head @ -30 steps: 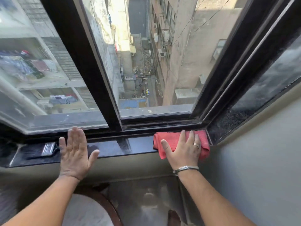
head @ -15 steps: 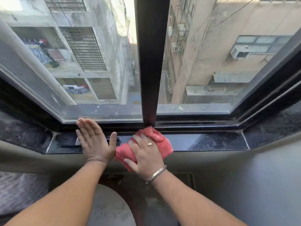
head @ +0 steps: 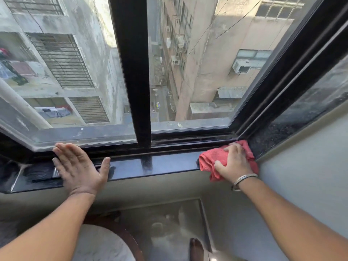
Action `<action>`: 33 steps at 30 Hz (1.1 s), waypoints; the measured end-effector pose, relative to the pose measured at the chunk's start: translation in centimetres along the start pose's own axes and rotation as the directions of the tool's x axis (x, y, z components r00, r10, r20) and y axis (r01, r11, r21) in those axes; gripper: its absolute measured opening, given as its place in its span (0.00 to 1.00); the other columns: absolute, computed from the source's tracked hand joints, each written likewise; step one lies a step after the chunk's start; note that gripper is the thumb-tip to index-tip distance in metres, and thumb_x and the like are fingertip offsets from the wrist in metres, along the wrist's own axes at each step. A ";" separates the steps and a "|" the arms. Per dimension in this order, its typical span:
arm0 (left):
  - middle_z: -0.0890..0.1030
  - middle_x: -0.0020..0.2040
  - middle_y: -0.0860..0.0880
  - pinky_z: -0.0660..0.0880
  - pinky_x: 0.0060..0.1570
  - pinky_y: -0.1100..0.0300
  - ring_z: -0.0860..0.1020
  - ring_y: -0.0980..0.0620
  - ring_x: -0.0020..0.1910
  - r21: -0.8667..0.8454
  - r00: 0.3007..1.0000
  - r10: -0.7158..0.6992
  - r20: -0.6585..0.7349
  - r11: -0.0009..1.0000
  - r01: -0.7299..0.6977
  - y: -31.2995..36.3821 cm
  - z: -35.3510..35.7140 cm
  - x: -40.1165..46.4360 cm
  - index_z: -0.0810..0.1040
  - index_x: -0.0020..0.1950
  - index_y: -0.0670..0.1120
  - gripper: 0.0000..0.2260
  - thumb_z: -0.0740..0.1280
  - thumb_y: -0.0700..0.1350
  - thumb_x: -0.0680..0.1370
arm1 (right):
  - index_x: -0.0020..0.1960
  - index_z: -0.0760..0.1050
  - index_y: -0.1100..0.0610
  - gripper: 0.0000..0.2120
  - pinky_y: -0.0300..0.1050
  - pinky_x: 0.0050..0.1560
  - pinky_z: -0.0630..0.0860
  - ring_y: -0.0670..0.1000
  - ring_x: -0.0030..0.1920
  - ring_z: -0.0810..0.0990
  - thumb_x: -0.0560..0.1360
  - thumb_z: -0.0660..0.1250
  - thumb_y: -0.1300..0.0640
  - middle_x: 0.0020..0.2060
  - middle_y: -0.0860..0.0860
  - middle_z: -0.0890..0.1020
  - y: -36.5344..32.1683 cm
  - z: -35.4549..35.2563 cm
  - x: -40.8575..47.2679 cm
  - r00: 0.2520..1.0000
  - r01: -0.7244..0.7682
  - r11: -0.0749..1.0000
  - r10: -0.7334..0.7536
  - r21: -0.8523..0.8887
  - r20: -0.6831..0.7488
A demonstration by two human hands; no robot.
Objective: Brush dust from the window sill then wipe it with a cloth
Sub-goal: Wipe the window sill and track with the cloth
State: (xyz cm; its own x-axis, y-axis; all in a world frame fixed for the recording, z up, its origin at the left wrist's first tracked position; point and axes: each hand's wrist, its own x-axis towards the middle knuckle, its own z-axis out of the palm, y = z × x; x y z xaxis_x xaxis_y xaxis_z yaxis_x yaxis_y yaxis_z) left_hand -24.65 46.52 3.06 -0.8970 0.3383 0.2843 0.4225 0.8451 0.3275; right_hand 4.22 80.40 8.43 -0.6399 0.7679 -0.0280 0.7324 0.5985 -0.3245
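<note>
The red cloth (head: 212, 161) lies bunched on the right end of the dark window sill (head: 160, 166), pushed into the corner where the sill meets the side reveal. The right hand (head: 233, 162) presses down on it, its grip closed over the fabric: fingers curled into the folds on the far side, thumb hooked over the near edge, with a loose flap of cloth hanging past the sill's front lip just below the thumb. A metal bangle (head: 243, 180) circles that wrist, directly behind the grip.

Away from that grip, toward the other end of the sill, the left hand (head: 79, 170) lies flat and palm down, fingers straight and together, thumb spread toward the cloth; its grip is wide and holds nothing. Under and just beyond that palm rests the brush (head: 40, 173), dark bristles pointing away from the cloth, its metal ferrule showing at the edge of the fingers and most of the handle hidden by the hand.

Between the two hands the sill is bare and glossy. The black window frame (head: 133, 72) rises behind it, its central upright roughly midway between the hands.
</note>
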 end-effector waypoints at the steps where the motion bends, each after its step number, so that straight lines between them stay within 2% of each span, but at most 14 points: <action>1: 0.42 0.78 0.30 0.36 0.75 0.41 0.40 0.34 0.78 0.001 1.000 -0.002 0.005 1.000 0.002 0.0 0.0 0.0 0.32 0.77 0.39 0.48 0.51 0.68 0.74 | 0.56 0.71 0.62 0.26 0.51 0.65 0.66 0.60 0.59 0.71 0.64 0.74 0.49 0.55 0.58 0.72 -0.1 -0.3 0.2 1.000 -0.006 1.000 0.006 0.005 0.002; 6: 0.41 0.78 0.30 0.38 0.75 0.38 0.39 0.34 0.78 0.012 0.999 0.000 0.034 1.000 -0.001 0.2 -0.3 -0.1 0.31 0.77 0.38 0.48 0.52 0.69 0.74 | 0.58 0.72 0.57 0.27 0.49 0.62 0.69 0.57 0.59 0.74 0.64 0.72 0.44 0.56 0.55 0.75 0.4 -2.2 1.0 0.993 0.057 0.992 -0.045 -0.111 0.109; 12: 0.41 0.78 0.29 0.39 0.75 0.37 0.39 0.34 0.78 0.124 0.994 -0.047 0.094 0.992 0.036 1.0 -1.0 -0.2 0.33 0.77 0.35 0.49 0.49 0.70 0.74 | 0.55 0.74 0.57 0.25 0.51 0.56 0.72 0.61 0.52 0.77 0.61 0.75 0.49 0.51 0.57 0.76 2.6 -2.4 -0.3 0.961 0.265 0.941 -0.240 -0.210 0.138; 15: 0.39 0.78 0.31 0.37 0.75 0.39 0.37 0.36 0.78 0.158 0.993 -0.051 0.106 0.987 0.034 1.0 -1.0 -0.5 0.30 0.75 0.36 0.50 0.48 0.71 0.74 | 0.52 0.74 0.58 0.28 0.55 0.53 0.75 0.62 0.48 0.78 0.56 0.79 0.52 0.47 0.57 0.77 3.4 -2.1 -0.7 0.921 0.385 0.877 -0.346 -0.286 0.179; 18: 0.35 0.78 0.33 0.36 0.75 0.39 0.32 0.38 0.77 0.164 0.989 -0.074 0.128 0.985 0.053 0.9 -1.0 -0.4 0.26 0.74 0.37 0.50 0.45 0.73 0.73 | 0.58 0.74 0.57 0.31 0.56 0.52 0.76 0.63 0.48 0.78 0.58 0.80 0.54 0.51 0.57 0.77 2.6 -2.0 -1.0 0.941 0.334 0.839 -0.269 -0.430 0.206; 21: 0.32 0.77 0.36 0.36 0.74 0.37 0.31 0.39 0.77 0.163 0.975 -0.125 0.185 0.982 0.095 1.9 -2.2 -1.0 0.26 0.74 0.38 0.49 0.42 0.74 0.72 | 0.50 0.75 0.54 0.21 0.52 0.46 0.77 0.60 0.44 0.79 0.60 0.78 0.52 0.47 0.55 0.77 0.6 -2.2 -1.2 0.944 0.329 0.772 -0.257 -0.544 0.205; 22: 0.33 0.78 0.36 0.36 0.74 0.37 0.33 0.38 0.77 0.136 0.980 -0.092 0.175 0.988 0.069 2.6 -2.8 -1.7 0.29 0.75 0.37 0.49 0.43 0.73 0.73 | 0.48 0.76 0.53 0.19 0.51 0.45 0.76 0.58 0.45 0.79 0.60 0.77 0.50 0.46 0.53 0.77 -0.1 -2.2 -1.3 0.932 0.362 0.757 -0.287 -0.544 0.221; 24: 0.42 0.79 0.35 0.37 0.75 0.38 0.41 0.36 0.79 0.069 0.984 0.146 0.105 0.986 -0.154 4.4 -4.0 -3.7 0.40 0.78 0.33 0.49 0.48 0.71 0.74 | 0.46 0.77 0.50 0.18 0.50 0.45 0.74 0.56 0.46 0.77 0.60 0.74 0.43 0.46 0.51 0.76 -1.8 -1.8 -1.9 0.892 0.453 0.742 -0.371 -0.495 0.259; 26: 0.53 0.80 0.39 0.45 0.77 0.42 0.50 0.39 0.79 -0.072 0.880 0.467 0.083 0.884 -0.462 6.3 -5.4 -5.6 0.49 0.79 0.36 0.45 0.53 0.70 0.76 | 0.45 0.78 0.48 0.19 0.50 0.47 0.72 0.55 0.47 0.76 0.60 0.70 0.38 0.47 0.49 0.76 -4.4 -1.0 -2.8 0.830 0.555 0.740 -0.465 -0.380 0.307; 27: 0.56 0.80 0.44 0.50 0.77 0.46 0.53 0.45 0.80 -0.174 0.821 0.557 0.122 0.827 -0.535 7.0 -6.2 -6.5 0.51 0.80 0.41 0.44 0.57 0.70 0.76 | 0.44 0.77 0.48 0.20 0.49 0.48 0.72 0.55 0.47 0.76 0.60 0.67 0.36 0.46 0.48 0.77 -6.0 -0.5 -3.3 0.785 0.610 0.740 -0.517 -0.283 0.342; 28: 0.58 0.79 0.50 0.53 0.77 0.53 0.55 0.51 0.79 -0.283 0.790 0.577 0.208 0.808 -0.516 7.6 -7.3 -7.2 0.51 0.81 0.47 0.44 0.61 0.71 0.74 | 0.43 0.76 0.48 0.19 0.49 0.47 0.73 0.54 0.46 0.77 0.60 0.66 0.36 0.44 0.48 0.78 -7.8 -0.1 -3.9 0.728 0.658 0.737 -0.570 -0.154 0.381; 30: 0.62 0.76 0.61 0.56 0.72 0.68 0.59 0.65 0.75 -0.408 0.754 0.472 0.457 0.865 -0.293 8.0 -9.7 -8.4 0.51 0.80 0.58 0.47 0.67 0.73 0.68 | 0.39 0.73 0.50 0.19 0.47 0.42 0.74 0.52 0.41 0.78 0.61 0.66 0.35 0.36 0.47 0.79 -11.5 0.7 -5.3 0.592 0.684 0.714 -0.664 0.152 0.456; 32: 0.72 0.67 0.65 0.65 0.64 0.73 0.70 0.69 0.66 -0.455 0.685 0.358 0.634 0.889 -0.044 6.9 -11.6 -9.4 0.63 0.75 0.60 0.42 0.74 0.70 0.64 | 0.37 0.70 0.51 0.19 0.46 0.37 0.73 0.48 0.35 0.75 0.61 0.68 0.36 0.31 0.45 0.76 -14.8 1.3 -6.8 0.494 0.652 0.667 -0.734 0.361 0.465; 33: 0.78 0.59 0.64 0.71 0.57 0.70 0.76 0.67 0.58 -0.470 0.660 0.334 0.674 0.882 0.034 5.9 -12.4 -9.8 0.73 0.67 0.59 0.33 0.77 0.64 0.65 | 0.37 0.70 0.50 0.19 0.46 0.36 0.72 0.47 0.34 0.74 0.61 0.69 0.36 0.30 0.45 0.75 -16.4 1.7 -7.6 0.460 0.638 0.639 -0.764 0.430 0.452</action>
State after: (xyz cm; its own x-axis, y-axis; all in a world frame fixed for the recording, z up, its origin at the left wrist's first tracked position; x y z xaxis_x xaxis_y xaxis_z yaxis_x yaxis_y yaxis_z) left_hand -11.73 43.09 13.37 -0.5379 0.7839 -0.3102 0.4030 0.5623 0.7221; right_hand -3.30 64.34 12.32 -0.9591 -0.2074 -0.1924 -0.0407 0.7740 -0.6319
